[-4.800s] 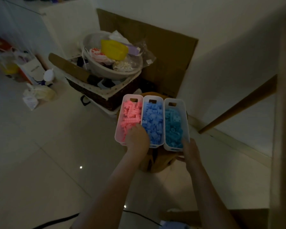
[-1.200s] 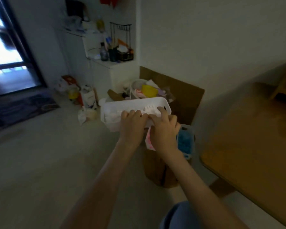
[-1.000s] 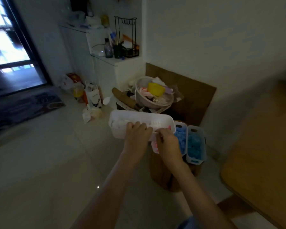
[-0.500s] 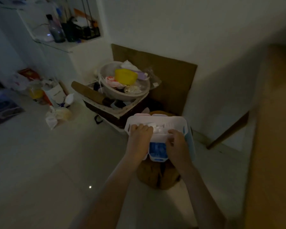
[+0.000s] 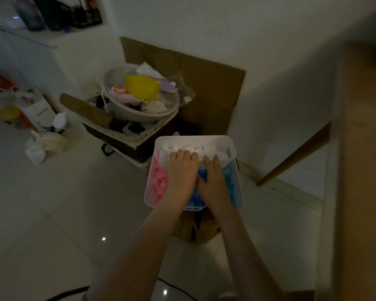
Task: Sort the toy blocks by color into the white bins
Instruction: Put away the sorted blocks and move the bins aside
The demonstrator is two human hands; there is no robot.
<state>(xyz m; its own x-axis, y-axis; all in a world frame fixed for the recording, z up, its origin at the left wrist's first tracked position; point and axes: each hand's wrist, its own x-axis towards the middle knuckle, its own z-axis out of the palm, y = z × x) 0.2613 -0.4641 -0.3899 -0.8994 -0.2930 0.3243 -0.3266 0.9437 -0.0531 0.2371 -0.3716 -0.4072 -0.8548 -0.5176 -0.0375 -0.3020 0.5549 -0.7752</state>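
Our left hand (image 5: pixel 182 177) reaches over the near wall of a white plastic bin (image 5: pixel 193 139) in the middle of the frame. Its fingers curl over the rim and down among the white toy blocks (image 5: pixel 206 148) that fill the bin. Our right hand (image 5: pixel 214 185) lies just beside the left, thumb side against it, its fingers stretched up the same wall to the rim. Whether this hand grips the bin or only presses on it, we cannot tell.

The white plastic bin lies crosswise on top of three narrow white bins (image 5: pixel 148 196) that stand side by side. The left one holds pink toy blocks (image 5: pixel 160 181), the middle one blue toy blocks (image 5: pixel 193 197), and the right one turquoise toy blocks (image 5: pixel 230 183). Our hands hide much of the middle one.

The three bins rest on a brown rounded stand (image 5: pixel 195 230), too dark to make out further, on the pale tiled floor (image 5: pixel 52 213). Above them in the frame, a dark woven basket (image 5: pixel 126 144) carries a pale round basin (image 5: pixel 126 111) with a yellow plastic bowl (image 5: pixel 142 86) in it. A flat brown cardboard sheet (image 5: pixel 204 83) leans on the white wall behind. A wooden tabletop (image 5: pixel 365 148) runs down the right edge of the frame.
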